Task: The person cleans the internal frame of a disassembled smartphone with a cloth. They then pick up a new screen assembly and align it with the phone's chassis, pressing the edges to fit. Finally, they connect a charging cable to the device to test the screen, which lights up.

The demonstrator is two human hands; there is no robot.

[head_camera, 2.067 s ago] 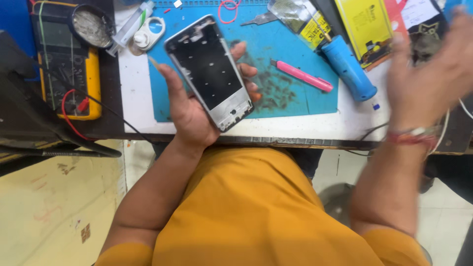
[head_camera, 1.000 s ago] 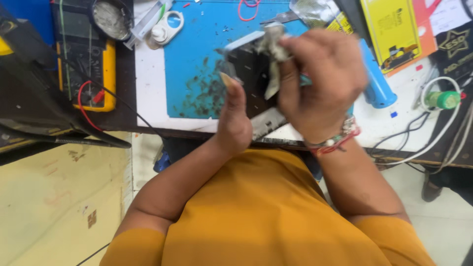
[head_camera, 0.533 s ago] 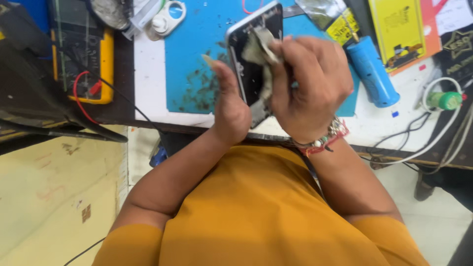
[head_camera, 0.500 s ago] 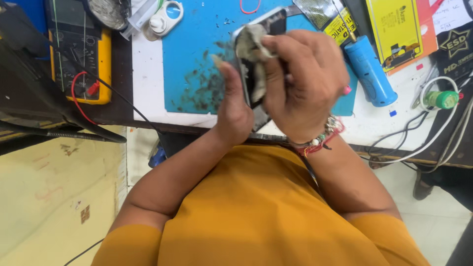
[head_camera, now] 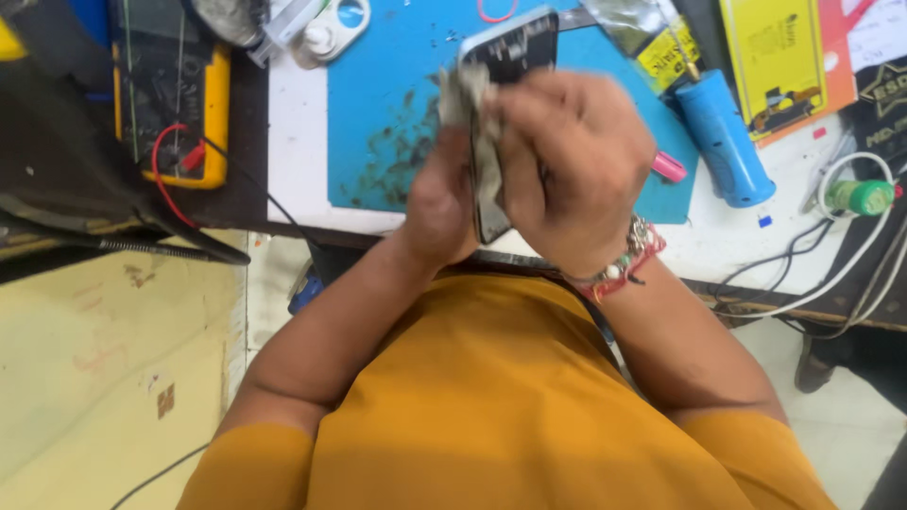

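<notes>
My left hand (head_camera: 440, 200) grips a phone frame (head_camera: 508, 52), a dark opened handset with a silver rim, held up on edge above the blue work mat (head_camera: 383, 113). My right hand (head_camera: 572, 162) is closed around a crumpled grey cloth (head_camera: 461, 94) and presses it against the phone's face. The right hand covers most of the phone, so only its top end and a strip of its lower edge show. A beaded band sits on my right wrist.
A yellow multimeter (head_camera: 175, 104) with a red lead lies at the left. A blue cylinder tool (head_camera: 723, 142), a pink marker (head_camera: 669, 167), yellow packets (head_camera: 775, 57) and white cables (head_camera: 831, 274) lie at the right. Dark specks dirty the mat.
My right hand came in from the right with the cloth and now covers the phone. The phone has been turned from flat in my palm to standing on edge.
</notes>
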